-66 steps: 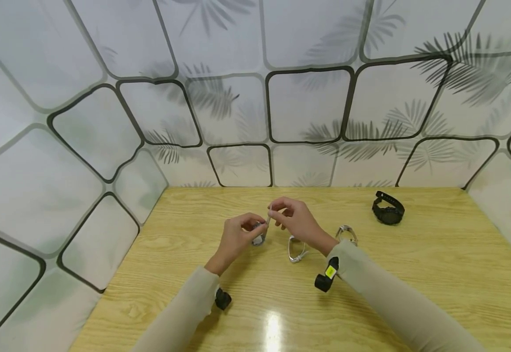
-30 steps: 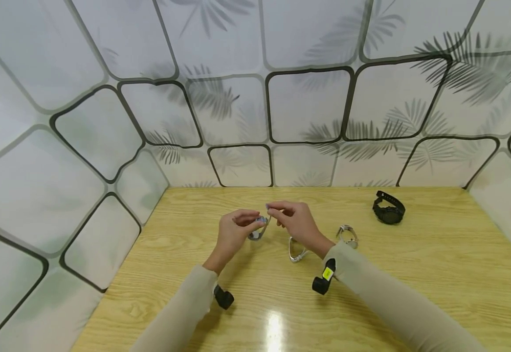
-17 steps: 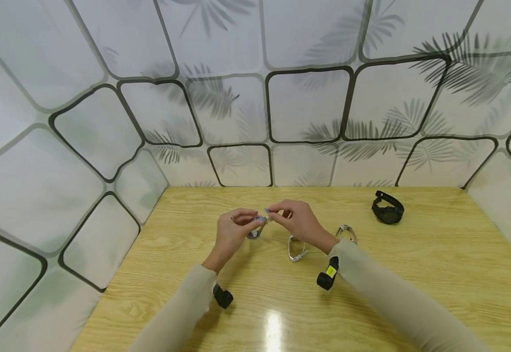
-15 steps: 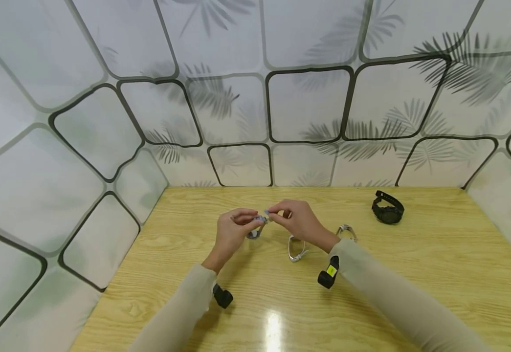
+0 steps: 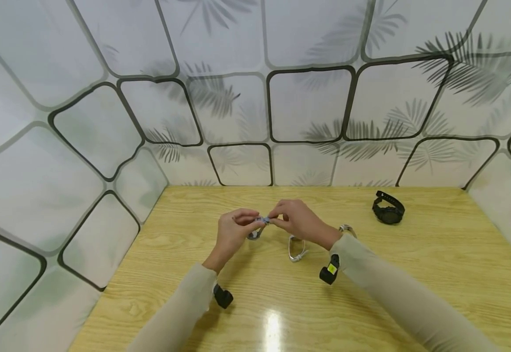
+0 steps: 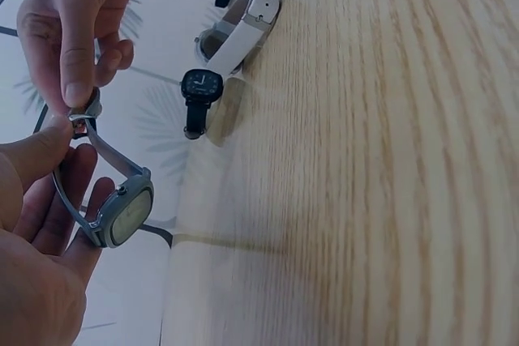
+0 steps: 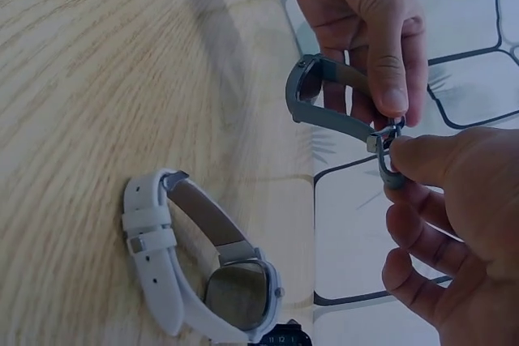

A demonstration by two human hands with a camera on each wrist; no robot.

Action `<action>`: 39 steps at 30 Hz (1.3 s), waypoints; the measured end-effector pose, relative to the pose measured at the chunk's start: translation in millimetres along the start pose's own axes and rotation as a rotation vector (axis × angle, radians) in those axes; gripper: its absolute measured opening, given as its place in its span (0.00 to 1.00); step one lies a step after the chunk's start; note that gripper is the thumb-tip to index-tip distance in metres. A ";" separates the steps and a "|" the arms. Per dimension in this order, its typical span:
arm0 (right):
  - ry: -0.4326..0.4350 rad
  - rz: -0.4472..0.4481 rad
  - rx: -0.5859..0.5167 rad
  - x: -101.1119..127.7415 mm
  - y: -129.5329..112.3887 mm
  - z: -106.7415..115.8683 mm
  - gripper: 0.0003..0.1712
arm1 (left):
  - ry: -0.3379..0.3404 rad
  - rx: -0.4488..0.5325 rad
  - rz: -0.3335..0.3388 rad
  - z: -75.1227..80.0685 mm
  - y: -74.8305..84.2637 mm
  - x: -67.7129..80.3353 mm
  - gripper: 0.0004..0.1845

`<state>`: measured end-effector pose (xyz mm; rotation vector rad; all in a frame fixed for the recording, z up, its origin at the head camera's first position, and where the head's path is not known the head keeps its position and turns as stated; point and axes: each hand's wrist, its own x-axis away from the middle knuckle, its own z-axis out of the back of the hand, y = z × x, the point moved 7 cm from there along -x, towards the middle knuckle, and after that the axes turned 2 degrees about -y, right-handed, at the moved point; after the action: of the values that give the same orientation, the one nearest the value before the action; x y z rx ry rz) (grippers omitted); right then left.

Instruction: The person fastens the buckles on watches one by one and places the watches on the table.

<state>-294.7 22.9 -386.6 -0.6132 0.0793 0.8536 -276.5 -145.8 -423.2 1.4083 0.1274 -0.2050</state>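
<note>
A watch with a grey-blue strap (image 7: 331, 117) is held up between both hands, its strap looped round. My left hand (image 5: 232, 235) pinches the strap near the buckle between thumb and fingers. The watch case (image 6: 126, 215) hangs below, by the left fingers in the left wrist view. My right hand (image 5: 298, 220) pinches the strap's end at the buckle (image 7: 389, 137), its thumb and fingertip close beside the left thumb. In the right wrist view the strap end bends back at the buckle, whose details are partly covered by the fingertips.
A white-strapped watch (image 5: 297, 255) stands on the wooden table (image 5: 308, 313) just below the right hand. Another light-coloured watch (image 5: 347, 229) is partly hidden behind the right wrist. At the back right lies a black watch (image 5: 388, 209). A patterned wall (image 5: 308, 107) closes off the back.
My right hand has shifted slightly downward, bringing the strap end in to the buckle. The left hand tilted the watch a little, then stayed nearly still. The other watches have not moved.
</note>
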 end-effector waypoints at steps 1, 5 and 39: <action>0.003 0.002 -0.001 0.3 -0.4 -1.0 0.08 | 0.000 -0.001 -0.005 -0.2 -0.3 -0.2 0.11; 0.041 0.010 -0.018 1.8 -2.6 -3.2 0.09 | -0.002 -0.006 -0.027 -0.8 -1.0 -0.3 0.11; 0.170 -0.129 -0.213 8.8 11.2 -6.7 0.11 | -0.029 -0.050 -0.033 -2.4 1.5 -1.4 0.14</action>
<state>-295.8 30.9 -400.2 -0.8817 0.1020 0.6887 -277.4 -143.1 -421.9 1.3535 0.1312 -0.2480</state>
